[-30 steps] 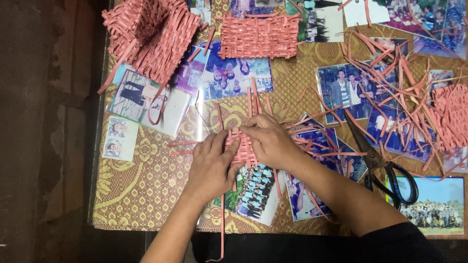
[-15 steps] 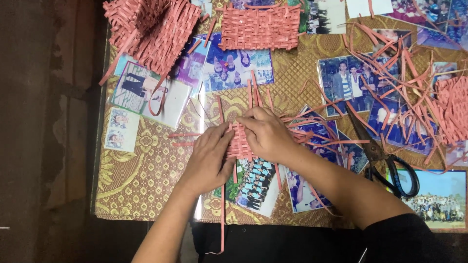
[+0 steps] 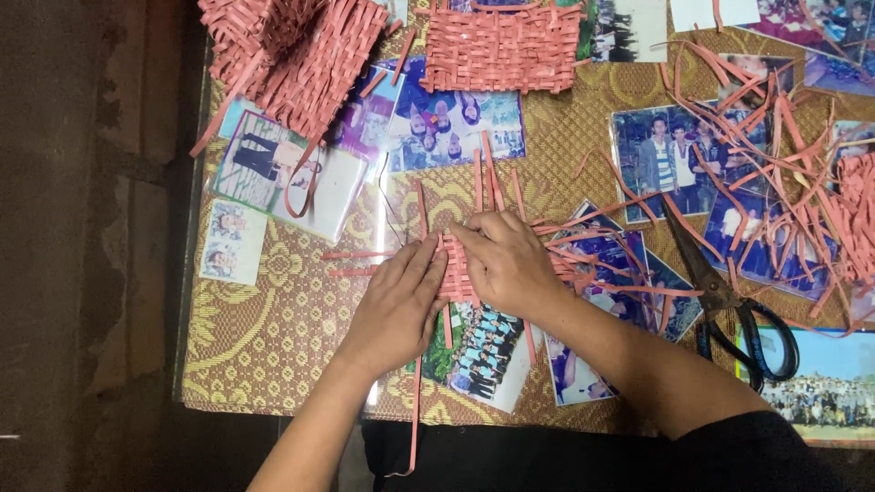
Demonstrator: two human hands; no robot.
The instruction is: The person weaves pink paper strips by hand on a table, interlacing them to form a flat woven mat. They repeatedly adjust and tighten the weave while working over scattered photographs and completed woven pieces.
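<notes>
Centrally, both hands press a small woven strip mat flat on the desk: left hand left of it, right hand right, fingers extended, strips running up-down.

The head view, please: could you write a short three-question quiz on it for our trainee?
1. True or false: both hands press on the small woven mat.
2. Which side of the right hand do the scissors lie on? A) its right B) its left C) under it
3. Fill in: the loose strips are ___ in colour.

Key
1. True: the left hand and the right hand both lie flat on the mat.
2. A: the scissors lie on the table, apart from both hands.
3. Pink.
</notes>
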